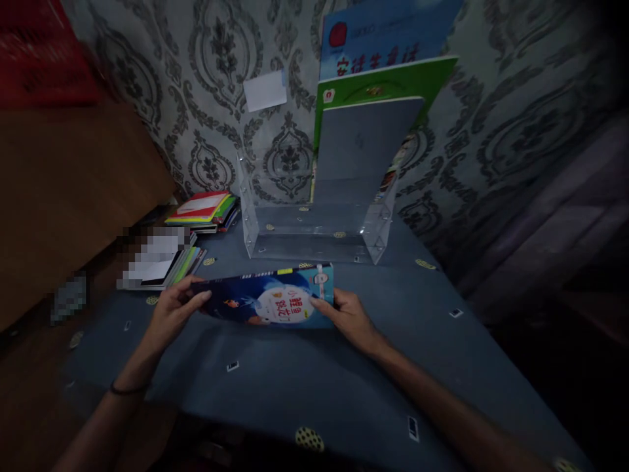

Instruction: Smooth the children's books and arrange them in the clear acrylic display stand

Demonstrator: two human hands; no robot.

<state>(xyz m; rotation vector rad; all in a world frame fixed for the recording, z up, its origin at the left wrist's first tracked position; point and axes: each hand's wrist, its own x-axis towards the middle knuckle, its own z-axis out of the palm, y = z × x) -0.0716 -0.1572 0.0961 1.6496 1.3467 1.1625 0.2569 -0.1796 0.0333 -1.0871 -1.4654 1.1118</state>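
A blue picture book (pixel 246 301) with a white circle and red lettering on its cover is held sideways above the table. My left hand (pixel 179 305) pinches its left end, thumb on the cover. At the right end my right hand (pixel 346 311) grips it the same way, and the fingers behind the book are hidden. Just beyond the book stands a clear acrylic rack (pixel 314 246). In the rack's right part several books lean upright: a grey one (pixel 366 144) in front, a green one (pixel 383 82) behind it, and a blue one (pixel 383 33) at the back.
Two stacks of books lie at the table's left: one with a red cover (pixel 199 204) on top, and a nearer one (pixel 184 262) partly blurred out. A patterned grey cloth covers the table (pixel 275 387). Patterned wallpaper with a white card (pixel 265 92) rises behind the rack.
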